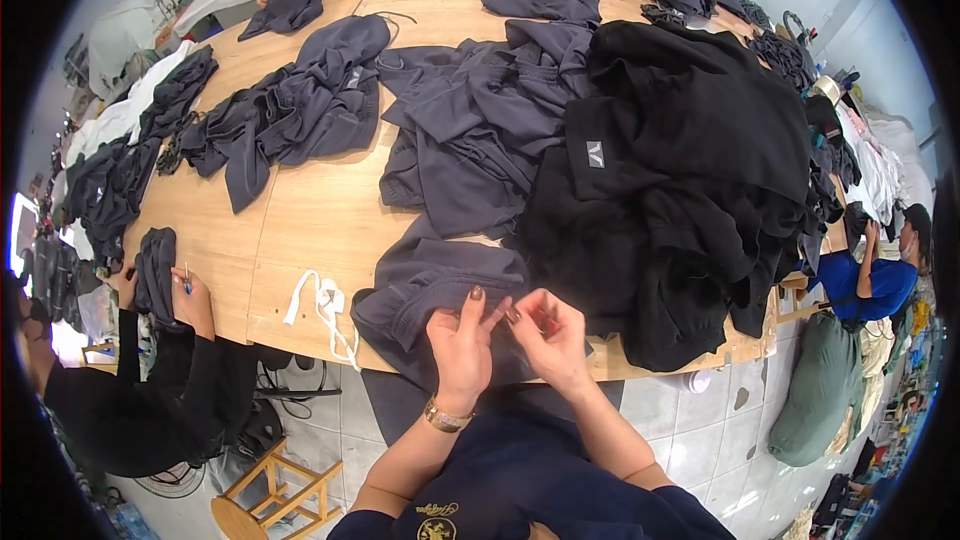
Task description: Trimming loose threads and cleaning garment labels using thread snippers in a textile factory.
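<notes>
Just above the grey garment point(440, 270) at the table's near edge, my two hands almost meet. My left hand point(460, 350), with a watch on its wrist, has its thumb and fingers apart and stretched towards the right one. My right hand point(555, 340) is closed in a pinch; a small red bit shows between its fingers, too small to name. The grey garment has a gathered, stitched band and hangs over the edge towards my lap. A white cord point(325, 305) lies loosely coiled beside it on the left.
A large black garment pile point(690, 170) stands to the right. Grey garments point(480, 120) lie further back on the wooden table point(210, 230). At the left a co-worker's hand point(192, 302) holds a small tool by dark cloth. Two people work across the table. A wooden stool point(275, 495) stands lower left.
</notes>
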The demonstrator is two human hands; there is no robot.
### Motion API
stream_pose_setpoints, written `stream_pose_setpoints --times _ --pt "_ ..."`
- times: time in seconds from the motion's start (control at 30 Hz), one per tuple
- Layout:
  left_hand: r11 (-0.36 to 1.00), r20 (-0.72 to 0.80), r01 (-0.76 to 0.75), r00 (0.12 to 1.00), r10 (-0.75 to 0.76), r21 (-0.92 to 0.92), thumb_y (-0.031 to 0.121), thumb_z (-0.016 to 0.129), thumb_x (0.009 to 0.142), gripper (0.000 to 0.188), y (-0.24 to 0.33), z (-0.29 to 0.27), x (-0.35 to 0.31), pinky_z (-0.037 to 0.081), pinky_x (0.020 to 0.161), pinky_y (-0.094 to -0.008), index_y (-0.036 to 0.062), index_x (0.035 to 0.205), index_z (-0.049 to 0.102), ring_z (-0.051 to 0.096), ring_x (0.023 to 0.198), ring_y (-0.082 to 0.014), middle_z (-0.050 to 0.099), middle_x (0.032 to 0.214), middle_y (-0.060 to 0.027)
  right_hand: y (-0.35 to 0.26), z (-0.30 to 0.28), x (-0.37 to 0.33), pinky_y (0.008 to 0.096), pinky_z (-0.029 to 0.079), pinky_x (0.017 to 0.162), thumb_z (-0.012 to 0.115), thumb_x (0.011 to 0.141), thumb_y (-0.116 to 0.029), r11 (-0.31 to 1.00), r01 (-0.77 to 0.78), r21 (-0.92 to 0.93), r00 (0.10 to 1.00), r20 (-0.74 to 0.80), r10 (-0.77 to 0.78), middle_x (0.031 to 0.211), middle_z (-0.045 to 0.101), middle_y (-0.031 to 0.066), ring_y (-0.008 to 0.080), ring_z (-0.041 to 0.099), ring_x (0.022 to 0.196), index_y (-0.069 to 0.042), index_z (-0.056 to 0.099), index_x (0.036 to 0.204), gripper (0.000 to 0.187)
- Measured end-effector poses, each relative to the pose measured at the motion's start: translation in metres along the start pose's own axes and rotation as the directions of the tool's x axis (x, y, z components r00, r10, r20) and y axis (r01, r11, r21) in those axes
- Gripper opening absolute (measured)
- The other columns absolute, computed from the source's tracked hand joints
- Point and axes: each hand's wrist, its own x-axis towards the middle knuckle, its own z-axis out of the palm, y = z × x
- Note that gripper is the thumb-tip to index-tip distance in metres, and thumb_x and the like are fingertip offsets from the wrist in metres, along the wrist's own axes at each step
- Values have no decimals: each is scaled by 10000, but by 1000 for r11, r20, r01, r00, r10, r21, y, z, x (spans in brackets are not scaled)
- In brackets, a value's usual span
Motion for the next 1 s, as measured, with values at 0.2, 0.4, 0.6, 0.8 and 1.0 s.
stream_pose_setpoints --times 0.2,0.4,0.6,0.8,1.0 --pt "977 44 151 988 -146 -147 125 501 909 148 7 -3 10 501 857 -439 17 973 579 610 913 -191 624 963 -86 -7 -12 -2 156 322 531 576 835 -42 984 -12 180 1000 -19 15 649 478 -57 12 418 587 -26 519 840 59" --pt "999 -60 36 997 -38 -36 114 513 910 136 3 4 4 497 736 -293 -3 914 583 598 819 -139 626 908 -68 6 0 5 150 270 481 604 829 -48 988 -3 -153 998 -64 -7 613 452 -70 -8 365 535 -24 527 811 83" --pt "901 58 -203 979 196 383 55 544 892 89 -18 -16 -3 446 632 -225 -20 873 588 554 760 -87 610 878 -41 0 14 10 191 285 415 604 757 -8 935 101 -339 976 -150 -160 506 409 -30 -2 352 449 -6 525 769 80" --pt "990 -25 -58 998 62 129 71 542 897 113 -5 3 -1 503 731 -263 -30 901 590 579 813 -107 619 900 -52 4 -3 10 171 309 438 574 769 18 976 62 -210 973 -204 -106 551 444 -60 -7 370 483 -19 519 764 66" --pt "989 33 129 991 -127 -75 134 500 923 180 6 0 6 509 843 -418 -20 987 567 596 908 -179 610 1007 -90 13 -15 5 177 306 469 595 822 -42 993 63 -105 976 -203 -83 610 447 -44 -2 376 544 -18 494 844 106"
